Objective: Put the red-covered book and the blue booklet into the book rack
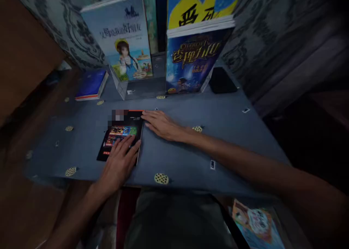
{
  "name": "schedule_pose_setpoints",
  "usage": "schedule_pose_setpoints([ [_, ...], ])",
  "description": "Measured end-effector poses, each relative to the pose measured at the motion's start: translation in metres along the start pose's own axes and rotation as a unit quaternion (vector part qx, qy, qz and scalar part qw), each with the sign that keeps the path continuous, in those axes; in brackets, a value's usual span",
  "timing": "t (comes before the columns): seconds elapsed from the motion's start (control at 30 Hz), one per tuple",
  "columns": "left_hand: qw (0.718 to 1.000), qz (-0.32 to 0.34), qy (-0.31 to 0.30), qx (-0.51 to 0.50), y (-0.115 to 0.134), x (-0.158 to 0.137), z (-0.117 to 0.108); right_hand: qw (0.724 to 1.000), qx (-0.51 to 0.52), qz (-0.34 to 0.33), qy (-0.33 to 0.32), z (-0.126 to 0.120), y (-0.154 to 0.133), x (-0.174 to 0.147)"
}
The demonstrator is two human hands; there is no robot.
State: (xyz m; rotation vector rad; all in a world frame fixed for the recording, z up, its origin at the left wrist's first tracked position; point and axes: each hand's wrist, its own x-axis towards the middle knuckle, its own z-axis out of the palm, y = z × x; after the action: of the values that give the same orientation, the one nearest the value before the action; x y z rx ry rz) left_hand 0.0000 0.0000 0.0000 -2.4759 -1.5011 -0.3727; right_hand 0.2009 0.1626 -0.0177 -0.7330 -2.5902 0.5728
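Observation:
A black book (122, 132) with small colourful cover pictures lies flat on the blue-grey tablecloth (185, 151). My left hand (120, 158) rests palm down across its lower right part, fingers stretched over the cover. My right hand (160, 125) lies flat on the cloth to the right, its fingertips at the book's upper right edge. Neither hand is wrapped round anything. Part of the cover is hidden beneath my left hand.
Behind, a book with a girl on its cover (128, 45) and a dark blue book (191, 63) stand in holders. Another blue book (91, 84) lies at the left. A black flat object (222, 80) lies at the right. Below the table is a colourful book (257, 221).

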Motion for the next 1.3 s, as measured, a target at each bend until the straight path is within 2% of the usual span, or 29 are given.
schedule_pose_setpoints([
  [0.2, 0.999, -0.029, -0.018, 0.008, 0.004, 0.001, 0.002, 1.000, -0.001, 0.001, 0.016, 0.000, 0.001, -0.001],
  [0.53, 0.999, -0.010, -0.030, 0.014, 0.018, 0.000, -0.012, 0.999, -0.031, -0.006, 0.015, 0.006, 0.003, -0.002],
  [0.67, 0.995, -0.064, -0.068, 0.020, 0.020, 0.016, -0.017, 0.999, -0.035, -0.011, 0.019, 0.006, 0.002, -0.002],
  [0.83, 0.986, -0.127, -0.086, 0.063, 0.019, 0.022, -0.004, 0.998, -0.058, -0.002, 0.000, 0.001, -0.002, -0.003],
  [0.97, 0.986, -0.111, -0.110, 0.053, 0.015, 0.009, -0.001, 0.996, -0.062, -0.056, -0.019, -0.003, -0.008, -0.005],
  [1.07, 0.985, -0.070, -0.149, 0.057, 0.017, -0.006, -0.011, 0.992, -0.062, -0.106, -0.037, -0.003, -0.016, -0.013],
  [1.17, 0.978, -0.039, -0.186, 0.081, 0.026, -0.027, -0.020, 0.989, -0.061, -0.123, -0.050, -0.004, -0.030, -0.026],
  [1.3, 0.975, -0.018, -0.182, 0.127, 0.037, -0.060, -0.023, 0.985, -0.055, -0.146, -0.076, -0.006, -0.050, -0.045],
])
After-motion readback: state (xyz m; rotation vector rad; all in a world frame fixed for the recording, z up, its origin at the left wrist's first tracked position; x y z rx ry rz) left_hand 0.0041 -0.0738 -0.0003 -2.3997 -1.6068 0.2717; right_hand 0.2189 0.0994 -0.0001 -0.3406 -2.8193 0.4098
